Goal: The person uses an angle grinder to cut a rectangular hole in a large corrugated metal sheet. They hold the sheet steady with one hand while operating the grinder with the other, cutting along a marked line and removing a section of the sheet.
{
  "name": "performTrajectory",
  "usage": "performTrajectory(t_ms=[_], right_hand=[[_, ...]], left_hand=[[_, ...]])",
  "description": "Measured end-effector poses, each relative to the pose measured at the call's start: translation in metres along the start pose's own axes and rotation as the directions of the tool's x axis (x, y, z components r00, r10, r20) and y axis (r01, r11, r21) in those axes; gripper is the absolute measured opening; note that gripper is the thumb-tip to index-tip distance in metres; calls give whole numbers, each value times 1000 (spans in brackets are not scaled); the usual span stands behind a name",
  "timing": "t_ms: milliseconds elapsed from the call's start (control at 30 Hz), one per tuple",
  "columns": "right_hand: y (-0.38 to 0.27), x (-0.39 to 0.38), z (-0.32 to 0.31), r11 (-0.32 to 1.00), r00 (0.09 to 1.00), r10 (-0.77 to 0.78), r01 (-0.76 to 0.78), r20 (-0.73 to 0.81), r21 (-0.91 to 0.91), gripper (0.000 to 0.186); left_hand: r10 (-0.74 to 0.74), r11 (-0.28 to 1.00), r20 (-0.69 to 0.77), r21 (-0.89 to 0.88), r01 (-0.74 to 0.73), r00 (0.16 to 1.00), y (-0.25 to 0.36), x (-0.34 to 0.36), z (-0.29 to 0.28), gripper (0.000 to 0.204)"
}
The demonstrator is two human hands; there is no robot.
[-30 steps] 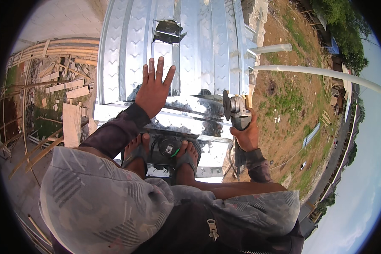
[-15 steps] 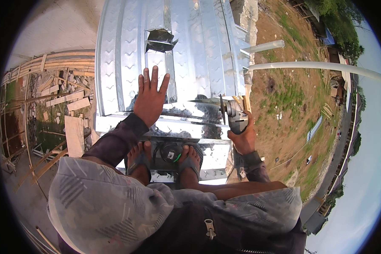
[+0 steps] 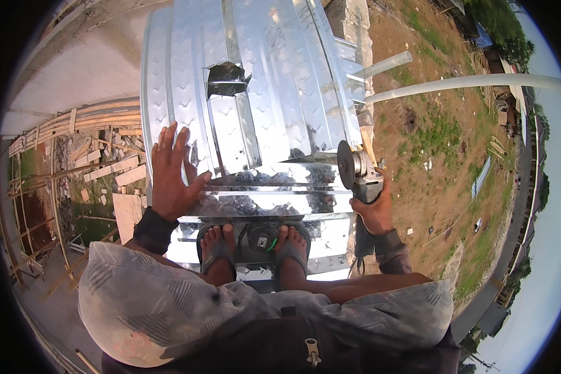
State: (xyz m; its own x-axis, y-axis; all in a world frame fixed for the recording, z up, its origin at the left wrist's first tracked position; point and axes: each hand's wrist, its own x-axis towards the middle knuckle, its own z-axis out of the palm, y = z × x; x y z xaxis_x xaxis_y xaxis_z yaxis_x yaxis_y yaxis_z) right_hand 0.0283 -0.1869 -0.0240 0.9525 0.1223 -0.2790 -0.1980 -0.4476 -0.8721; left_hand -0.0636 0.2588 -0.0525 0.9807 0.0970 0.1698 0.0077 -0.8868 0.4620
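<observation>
A shiny ribbed metal sheet (image 3: 280, 81) lies in front of me, with a ragged dark hole (image 3: 226, 80) in it. My left hand (image 3: 171, 177) rests on the sheet near its left edge, fingers stretched out. My right hand (image 3: 376, 210) is wrapped round the body of an angle grinder (image 3: 370, 186) at the sheet's right edge. The grinder's round disc (image 3: 347, 164) faces partly toward me, beside the right end of a dark gap (image 3: 311, 158) running across the sheet. Whether the disc touches the metal, I cannot tell.
My sandalled feet (image 3: 218, 249) stand close together, with a dark round object (image 3: 262, 238) between them. To the right, pale pipes (image 3: 461, 82) stick out over grassy ground (image 3: 430, 137) well below. Bamboo poles (image 3: 87, 115) and scattered boards (image 3: 115, 168) lie to the left.
My left hand has moved left and nearer to me across the sheet. The grinder has shifted right, out to the sheet's edge, and its disc has turned to show more of its face.
</observation>
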Motion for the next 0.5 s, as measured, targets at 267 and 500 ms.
performTrajectory(t_ms=[267,500], right_hand=[[-1,7,-12,996,1000,-24,23,-15,-90,88],[-8,6,-16,989,999,-42,37,-31,-140,88]], left_hand=[[-718,268,329,-682,680,613,-188,29,29,72],[-572,30,338,-902,431,747,-180,42,33,31]])
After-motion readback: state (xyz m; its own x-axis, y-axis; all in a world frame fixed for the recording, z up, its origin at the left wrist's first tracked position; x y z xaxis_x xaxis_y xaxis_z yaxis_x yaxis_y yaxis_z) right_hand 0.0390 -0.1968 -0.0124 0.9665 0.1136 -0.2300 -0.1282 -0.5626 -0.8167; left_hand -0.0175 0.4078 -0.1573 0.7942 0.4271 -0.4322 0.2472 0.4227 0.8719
